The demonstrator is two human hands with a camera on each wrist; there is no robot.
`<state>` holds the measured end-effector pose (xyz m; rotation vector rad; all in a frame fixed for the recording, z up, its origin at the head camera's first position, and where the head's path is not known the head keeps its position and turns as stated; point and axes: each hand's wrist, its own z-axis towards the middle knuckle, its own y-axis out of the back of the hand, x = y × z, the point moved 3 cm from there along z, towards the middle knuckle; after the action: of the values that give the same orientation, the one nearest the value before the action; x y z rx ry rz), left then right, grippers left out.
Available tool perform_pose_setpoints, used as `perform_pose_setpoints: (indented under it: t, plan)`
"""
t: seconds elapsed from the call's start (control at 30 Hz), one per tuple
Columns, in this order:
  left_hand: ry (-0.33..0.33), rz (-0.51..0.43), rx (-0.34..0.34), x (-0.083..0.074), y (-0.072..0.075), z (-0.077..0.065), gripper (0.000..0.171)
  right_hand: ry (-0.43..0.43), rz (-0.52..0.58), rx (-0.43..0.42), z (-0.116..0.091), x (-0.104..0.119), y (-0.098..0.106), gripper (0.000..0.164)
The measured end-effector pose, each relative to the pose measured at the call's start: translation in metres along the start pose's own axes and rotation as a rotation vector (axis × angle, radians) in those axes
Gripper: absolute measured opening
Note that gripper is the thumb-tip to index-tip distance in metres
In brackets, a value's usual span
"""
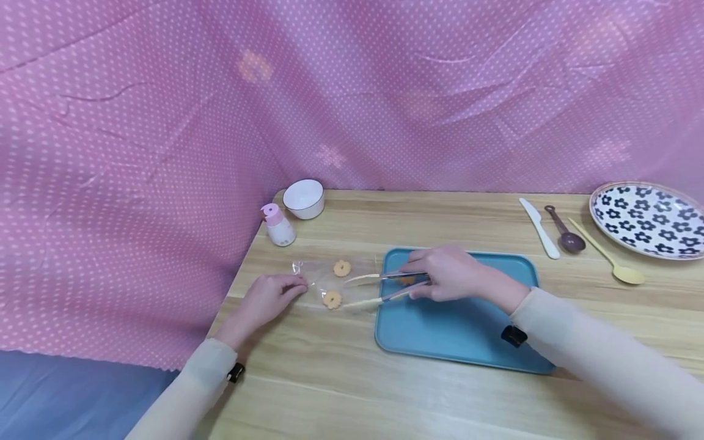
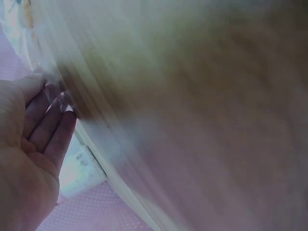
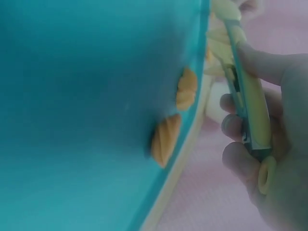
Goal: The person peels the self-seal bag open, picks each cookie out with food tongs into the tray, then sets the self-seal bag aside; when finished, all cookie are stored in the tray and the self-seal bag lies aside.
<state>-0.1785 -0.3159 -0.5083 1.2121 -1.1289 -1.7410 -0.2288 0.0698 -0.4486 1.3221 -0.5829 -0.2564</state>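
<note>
In the head view my left hand (image 1: 273, 297) pinches the left end of a clear plastic bag (image 1: 316, 269) lying on the table. Two flower-shaped cookies, an upper cookie (image 1: 342, 268) and a lower cookie (image 1: 332, 299), show within the bag's outline. My right hand (image 1: 448, 273) grips a pair of tongs (image 3: 255, 106) above the blue tray (image 1: 440, 339). The tongs' pale yellow arms are spread and point left, overlapping the bag beside the cookies. On the tray, the right wrist view shows a ridged cookie (image 3: 166, 139) and a second cookie (image 3: 186, 89) near the rim.
At the back left stand a white bowl (image 1: 304, 198) and a pink-topped pump bottle (image 1: 278, 226). Right of the tray lie a white knife (image 1: 539, 228), a brown measuring spoon (image 1: 569, 239) and a yellow spoon (image 1: 626, 274). A flower-patterned plate (image 1: 649, 220) sits at the far right.
</note>
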Motion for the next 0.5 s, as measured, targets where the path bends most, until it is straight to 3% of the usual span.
perform_pose_setpoints:
  t: [0.5]
  plan:
    - [-0.018, 0.007, 0.017, -0.002, 0.003, 0.001, 0.015, 0.021, 0.021, 0.044, 0.021, 0.007, -0.015, 0.046]
